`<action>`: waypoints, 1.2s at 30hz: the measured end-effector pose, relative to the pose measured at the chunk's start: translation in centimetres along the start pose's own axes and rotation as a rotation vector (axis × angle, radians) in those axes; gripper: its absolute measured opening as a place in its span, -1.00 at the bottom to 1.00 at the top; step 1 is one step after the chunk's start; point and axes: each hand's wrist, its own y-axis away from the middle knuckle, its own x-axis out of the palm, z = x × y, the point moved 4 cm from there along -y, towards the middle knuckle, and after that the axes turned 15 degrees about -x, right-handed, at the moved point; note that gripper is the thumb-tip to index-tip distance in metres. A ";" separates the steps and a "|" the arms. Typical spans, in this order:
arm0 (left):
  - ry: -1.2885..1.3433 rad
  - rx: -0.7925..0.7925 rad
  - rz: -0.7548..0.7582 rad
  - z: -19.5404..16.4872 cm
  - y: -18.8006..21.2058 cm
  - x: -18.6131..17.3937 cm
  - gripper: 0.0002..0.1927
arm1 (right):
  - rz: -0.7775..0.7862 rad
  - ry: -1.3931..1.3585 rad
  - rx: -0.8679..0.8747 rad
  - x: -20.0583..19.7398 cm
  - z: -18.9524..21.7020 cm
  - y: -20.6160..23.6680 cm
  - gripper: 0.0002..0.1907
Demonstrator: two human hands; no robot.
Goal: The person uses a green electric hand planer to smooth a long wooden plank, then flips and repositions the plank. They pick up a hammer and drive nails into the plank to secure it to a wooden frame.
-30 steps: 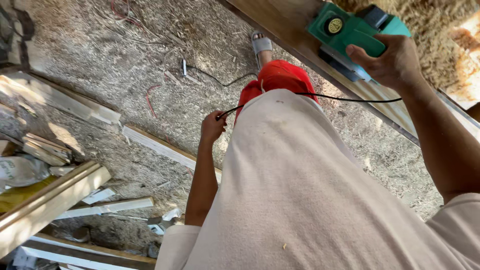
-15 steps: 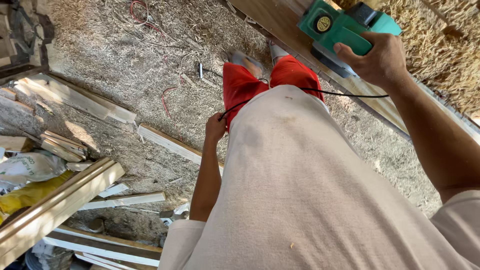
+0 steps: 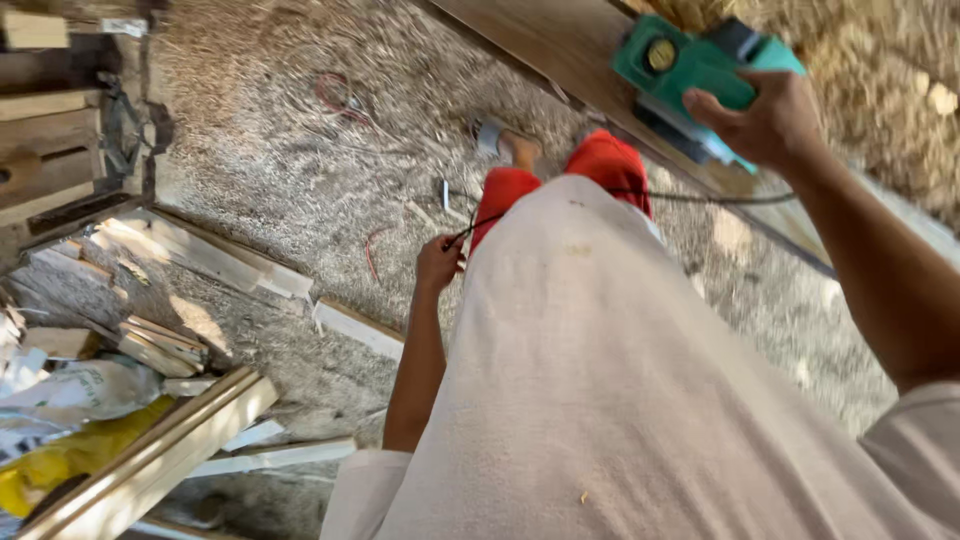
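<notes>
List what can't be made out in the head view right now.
- Green power planer: rear grip covered by the right hand.
- Black cord: lost behind the pale shirt.
- Left hand: grip on the cord too small to tell.
- Long board: both ends cut off by the frame.
- Feet: mostly hidden by the shirt.

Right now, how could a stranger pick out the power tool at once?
Find the long wooden board running across the top. On it sits a green electric planer, gripped by the right hand. It is the only bright green thing here.
</notes>
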 end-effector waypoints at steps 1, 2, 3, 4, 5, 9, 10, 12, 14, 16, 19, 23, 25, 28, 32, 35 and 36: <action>-0.011 0.029 -0.014 -0.3 -0.6 -1.3 -0.65 | -0.013 -0.039 -0.025 0.2 0.7 -1.1 -0.49; -0.030 0.044 -0.022 -0.4 -1.1 -2.4 -0.67 | -0.016 -0.083 -0.036 0.5 1.5 -1.8 -0.49; -0.058 0.047 -0.025 -0.4 -1.6 -3.5 -0.68 | -0.011 -0.074 -0.040 0.9 2.2 -2.4 -0.51; -0.058 0.013 -0.029 -0.3 -1.9 -4.5 -0.69 | -0.005 -0.067 -0.043 1.0 2.8 -3.2 -0.52; -0.056 -0.013 -0.033 -0.1 -2.5 -5.5 -0.70 | -0.005 -0.056 -0.048 1.3 3.5 -3.8 -0.52; -0.001 -0.030 -0.005 0.6 -4.0 -8.5 -0.73 | 0.007 -0.044 0.019 2.6 5.8 -6.8 -0.47; -0.016 -0.034 -0.012 0.7 -4.2 -9.2 -0.74 | 0.010 -0.059 0.015 3.1 6.6 -7.7 -0.45; -0.045 -0.028 -0.035 1.1 -4.7 -10.4 -0.75 | 0.000 -0.092 0.010 3.9 8.3 -10.1 -0.49; 0.104 -0.068 -0.014 1.7 -5.0 -11.5 -0.73 | -0.004 -0.122 0.045 4.6 10.1 -11.9 -0.60; 0.155 -0.113 -0.014 2.2 -5.1 -12.6 -0.70 | -0.044 -0.146 -0.070 5.0 13.0 -14.0 -0.65; 0.125 -0.132 -0.061 2.5 -5.1 -14.3 -0.65 | -0.036 -0.168 -0.133 6.0 17.0 -18.1 -0.63; 0.181 -0.192 -0.063 2.8 -5.9 -16.3 -0.62 | -0.114 -0.221 -0.234 6.7 23.0 -22.7 -0.57; 0.222 -0.192 -0.076 2.7 -6.5 -17.4 -0.61 | -0.108 -0.280 -0.187 7.5 25.4 -25.2 -0.56; 0.240 -0.205 -0.099 2.1 -7.5 -19.1 -0.59 | -0.071 -0.279 -0.181 8.6 28.6 -29.3 -0.59; 0.250 -0.222 -0.098 -0.4 -9.1 -22.3 -0.55 | -0.055 -0.248 -0.220 9.7 31.6 -34.6 -0.65; 0.238 -0.212 -0.088 -3.6 -11.0 -25.6 -0.60 | 0.048 -0.092 -0.135 10.7 32.7 -37.8 -0.52; 0.211 -0.229 -0.079 -4.4 -11.5 -26.5 -0.61 | 0.037 -0.124 -0.149 11.0 33.3 -38.6 -0.53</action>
